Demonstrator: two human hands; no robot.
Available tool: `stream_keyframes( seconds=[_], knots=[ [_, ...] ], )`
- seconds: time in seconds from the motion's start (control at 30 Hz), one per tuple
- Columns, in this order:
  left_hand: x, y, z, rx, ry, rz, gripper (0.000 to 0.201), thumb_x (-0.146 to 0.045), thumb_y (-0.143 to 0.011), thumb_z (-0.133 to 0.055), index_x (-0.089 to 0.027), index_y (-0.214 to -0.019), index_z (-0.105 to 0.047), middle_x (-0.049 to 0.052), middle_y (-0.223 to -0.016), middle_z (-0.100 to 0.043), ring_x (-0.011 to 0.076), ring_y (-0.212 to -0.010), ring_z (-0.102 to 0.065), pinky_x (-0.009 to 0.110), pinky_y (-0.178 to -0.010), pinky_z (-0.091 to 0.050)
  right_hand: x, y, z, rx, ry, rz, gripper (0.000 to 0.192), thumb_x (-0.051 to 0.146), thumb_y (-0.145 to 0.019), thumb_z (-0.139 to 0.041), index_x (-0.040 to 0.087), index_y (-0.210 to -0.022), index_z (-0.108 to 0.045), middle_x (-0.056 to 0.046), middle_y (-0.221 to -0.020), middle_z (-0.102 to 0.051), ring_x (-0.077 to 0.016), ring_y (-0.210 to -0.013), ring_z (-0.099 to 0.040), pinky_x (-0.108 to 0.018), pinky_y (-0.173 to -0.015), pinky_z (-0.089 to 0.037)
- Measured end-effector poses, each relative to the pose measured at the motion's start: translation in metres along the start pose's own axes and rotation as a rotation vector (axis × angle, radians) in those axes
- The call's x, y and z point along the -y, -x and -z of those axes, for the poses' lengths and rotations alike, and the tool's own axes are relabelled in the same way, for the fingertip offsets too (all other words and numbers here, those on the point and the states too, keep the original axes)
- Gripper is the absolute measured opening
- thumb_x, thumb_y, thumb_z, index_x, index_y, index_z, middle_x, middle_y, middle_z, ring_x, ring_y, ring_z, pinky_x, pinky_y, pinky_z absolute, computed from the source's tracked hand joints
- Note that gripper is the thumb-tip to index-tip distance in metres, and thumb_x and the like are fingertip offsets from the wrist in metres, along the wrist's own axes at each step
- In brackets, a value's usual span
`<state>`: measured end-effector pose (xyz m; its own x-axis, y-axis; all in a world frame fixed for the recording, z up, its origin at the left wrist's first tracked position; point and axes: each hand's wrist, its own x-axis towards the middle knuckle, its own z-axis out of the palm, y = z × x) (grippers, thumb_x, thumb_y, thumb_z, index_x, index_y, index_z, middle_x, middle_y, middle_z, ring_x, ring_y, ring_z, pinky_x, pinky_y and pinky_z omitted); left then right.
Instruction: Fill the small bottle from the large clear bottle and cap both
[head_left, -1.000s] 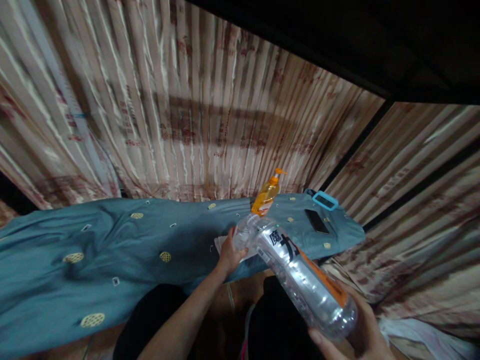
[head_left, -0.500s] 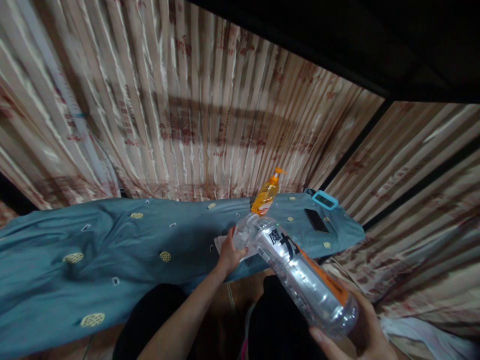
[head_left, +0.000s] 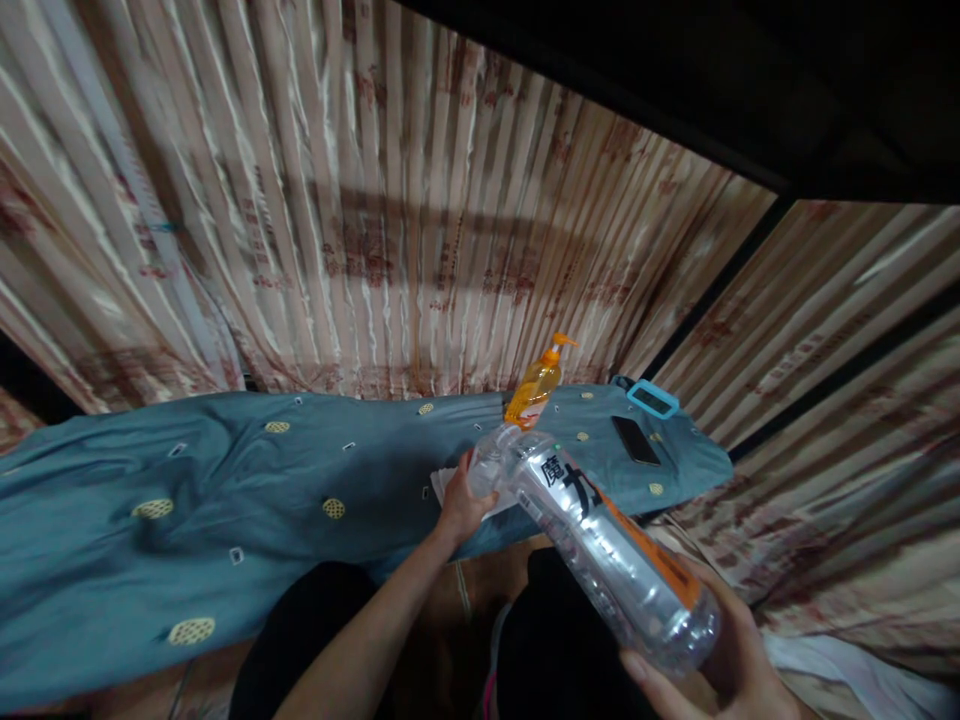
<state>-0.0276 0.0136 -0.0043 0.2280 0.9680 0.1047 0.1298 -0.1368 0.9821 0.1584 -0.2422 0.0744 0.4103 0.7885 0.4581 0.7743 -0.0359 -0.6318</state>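
My right hand (head_left: 720, 665) grips the base of a large clear plastic bottle (head_left: 600, 545) with an orange and white label, held tilted with its neck pointing away from me. My left hand (head_left: 461, 505) is closed around the bottle's neck and cap end (head_left: 491, 465). Under the left hand lies a white paper or cloth (head_left: 450, 485) on the blue patterned cloth (head_left: 247, 510) that covers the table. An orange pump bottle (head_left: 534, 387) stands just behind the clear bottle's neck.
A black phone (head_left: 634, 440) and a turquoise-framed item (head_left: 653, 399) lie at the table's right end. Striped beige curtains (head_left: 360, 210) hang behind and to the right. My dark-clothed knees (head_left: 315, 630) are below the table edge.
Almost nothing differs. Both hands keep their hold on the bottle; the view has shifted very slightly.
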Motion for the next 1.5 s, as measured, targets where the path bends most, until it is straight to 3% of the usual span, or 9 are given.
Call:
stream_keyframes(
  seconds=[0.8,1.0,1.5],
  knots=[
    [0.0009,0.0002,0.0014,0.021,0.002,-0.010,0.076,-0.016,-0.065,-0.079,-0.021,-0.135,-0.050,0.009,-0.129,-0.068,0.0286,-0.121,-0.064,0.045,-0.110,-0.048,0.0064,-0.0004,0.0034,0.008,-0.031,-0.004,0.081,0.048,-0.076,-0.081,0.021,-0.142,-0.043,-0.016,-0.132,-0.066,-0.0281,-0.110,-0.072,-0.030,-0.086,-0.062],
    [-0.0014,0.0002,0.0003,0.018,-0.024,0.011,0.079,-0.014,-0.065,-0.079,-0.015,-0.137,-0.048,0.015,-0.131,-0.067,0.0308,-0.122,-0.064,0.046,-0.110,-0.047,0.0074,0.0005,0.0028,-0.009,0.006,0.021,0.081,0.050,-0.077,-0.080,0.021,-0.143,-0.042,-0.015,-0.130,-0.066,-0.0264,-0.105,-0.073,-0.028,-0.081,-0.063],
    [-0.0038,0.0010,0.0010,0.006,0.003,0.002,0.076,-0.012,-0.064,-0.079,-0.019,-0.134,-0.051,0.012,-0.131,-0.068,0.0304,-0.122,-0.065,0.047,-0.111,-0.047,0.0077,0.0002,0.0002,-0.013,-0.070,-0.078,0.085,0.051,-0.070,-0.085,0.021,-0.138,-0.045,-0.016,-0.128,-0.068,-0.0295,-0.105,-0.073,-0.033,-0.080,-0.064]
  ],
)
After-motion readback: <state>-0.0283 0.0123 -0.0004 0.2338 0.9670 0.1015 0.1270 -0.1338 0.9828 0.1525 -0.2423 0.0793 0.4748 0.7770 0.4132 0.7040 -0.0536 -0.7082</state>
